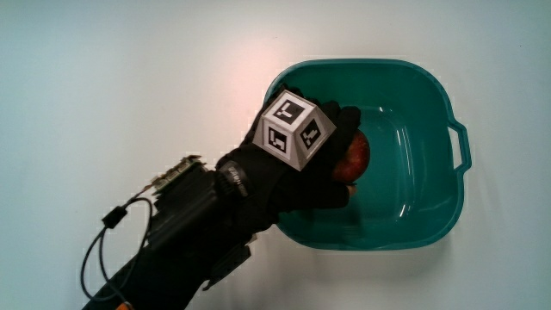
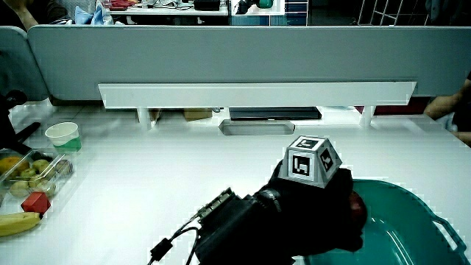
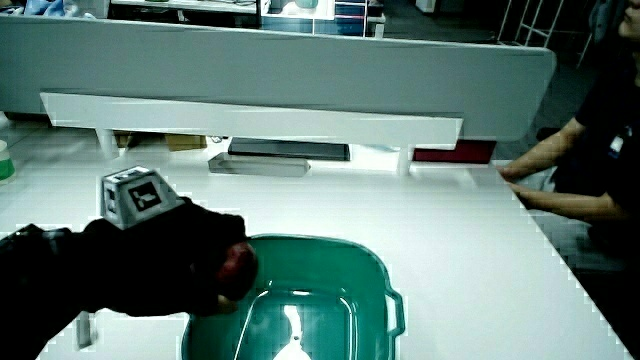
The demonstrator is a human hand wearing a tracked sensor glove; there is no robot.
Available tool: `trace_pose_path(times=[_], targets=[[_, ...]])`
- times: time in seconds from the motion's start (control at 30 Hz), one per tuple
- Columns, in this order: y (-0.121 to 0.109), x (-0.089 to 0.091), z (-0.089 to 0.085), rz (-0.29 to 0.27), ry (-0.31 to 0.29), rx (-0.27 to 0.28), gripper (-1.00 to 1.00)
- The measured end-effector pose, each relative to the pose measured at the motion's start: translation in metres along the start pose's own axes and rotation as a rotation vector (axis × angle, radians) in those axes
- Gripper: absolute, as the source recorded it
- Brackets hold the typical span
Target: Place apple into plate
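A red apple is in the hand, whose fingers are curled around it, inside a teal plastic basin. Only part of the apple shows past the glove; it also peeks out in both side views. The hand carries a patterned cube on its back, and its forearm reaches over the basin's rim nearest the person. In a side view the hand sits at the rim of the basin. I cannot tell whether the apple touches the basin's floor. No flat plate is in view.
A tray of mixed fruit with a banana lies at the table's edge, and a small green cup stands farther from the person than the tray. A low partition with a white shelf bounds the table. Cables trail from the forearm.
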Motion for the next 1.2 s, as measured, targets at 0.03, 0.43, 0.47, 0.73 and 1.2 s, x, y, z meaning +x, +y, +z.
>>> trace_pose_path(times=[0.03,0.43,0.47,0.73,1.2], targets=[[0.002,0.000,-0.003,0.004,-0.002,-0.006,0.00],[0.020,0.006,-0.039,0.020,0.045,-0.102,0.00],[0.020,0.006,-0.040,0.021,0.054,-0.099,0.00],[0.025,0.006,-0.055,0.020,0.049,-0.138,0.00],[0.030,-0.006,-0.066,0.063,-0.002,-0.169,0.00]])
